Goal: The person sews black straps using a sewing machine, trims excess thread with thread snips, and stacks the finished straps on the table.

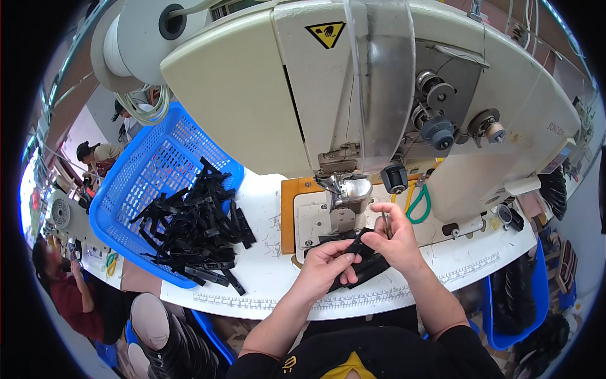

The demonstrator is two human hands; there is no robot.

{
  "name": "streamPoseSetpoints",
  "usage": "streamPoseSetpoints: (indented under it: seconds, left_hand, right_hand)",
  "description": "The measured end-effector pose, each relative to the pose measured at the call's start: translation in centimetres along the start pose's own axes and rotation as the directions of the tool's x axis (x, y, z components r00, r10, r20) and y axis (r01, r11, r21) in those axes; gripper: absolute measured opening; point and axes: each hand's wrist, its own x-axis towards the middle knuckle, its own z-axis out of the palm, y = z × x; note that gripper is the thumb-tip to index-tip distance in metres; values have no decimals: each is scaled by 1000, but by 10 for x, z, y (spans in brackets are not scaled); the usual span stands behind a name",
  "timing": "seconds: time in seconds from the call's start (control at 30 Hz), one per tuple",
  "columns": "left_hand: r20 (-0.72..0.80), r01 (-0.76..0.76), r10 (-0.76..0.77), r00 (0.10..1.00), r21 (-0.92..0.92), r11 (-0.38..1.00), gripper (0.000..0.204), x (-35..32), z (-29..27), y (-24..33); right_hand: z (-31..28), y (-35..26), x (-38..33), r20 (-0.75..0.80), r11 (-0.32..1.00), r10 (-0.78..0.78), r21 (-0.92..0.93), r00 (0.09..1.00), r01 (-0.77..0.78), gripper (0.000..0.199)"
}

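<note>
Just in front of the sewing machine's presser area (pixel 347 199), I hold a small black strip (pixel 357 245) between both hands. My left hand (pixel 325 266) pinches its left end between thumb and fingers. At the other end, my right hand (pixel 396 245) grips it with thumb and fingertips. A thin metal tool (pixel 386 222) also sits in the right hand's fingers; its kind is hard to make out. More black pieces (pixel 371 270) lie on the table under my hands, partly covered by them. To the left, a heap of black strips (pixel 196 221) spills from a blue basket (pixel 164 129).
The large cream sewing machine (pixel 233 95) rises ahead, with a clear plastic guard (pixel 383 88). Green-handled scissors (pixel 417 208) lie by its base. A measuring tape strip (pixel 435 278) runs along the table's front edge. Another blue basket (pixel 541 297) stands low at right. Other people work at far left.
</note>
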Motion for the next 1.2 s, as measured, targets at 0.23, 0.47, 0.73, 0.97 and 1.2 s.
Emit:
streamPoseSetpoints:
  seconds: [0.23, 0.47, 0.73, 0.97, 1.2]
  left_hand:
    - [-108, -66, 74, 991, 70, 995, 25, -4, -9, -3]
    - [-192, -56, 25, 981, -162, 985, 15, -1, -11, -6]
    - [-184, -111, 66, 981, -249, 962, 11, 2, 8, -18]
    - [-172, -201, 196, 965, -12, 979, 15, -1, 13, -21]
    - [-2, -190, 429, 903, 894, 405, 30, -22, -37, -7]
  right_hand:
    - [-1, 4, 4, 18, 898, 159, 412, 987, -153, 9]
    - [-8, 0, -1, -273, 854, -411, -449, 870, 263, 38]
    - [-1, -8, -33, 134, 864, -251, -417, 959, 284, 33]
    - [-20, -4, -30, 61, 955, -151, -247, 987, 161, 21]
    - [-19, -15, -35, -159, 995, -95, 4, 983, 97, 37]
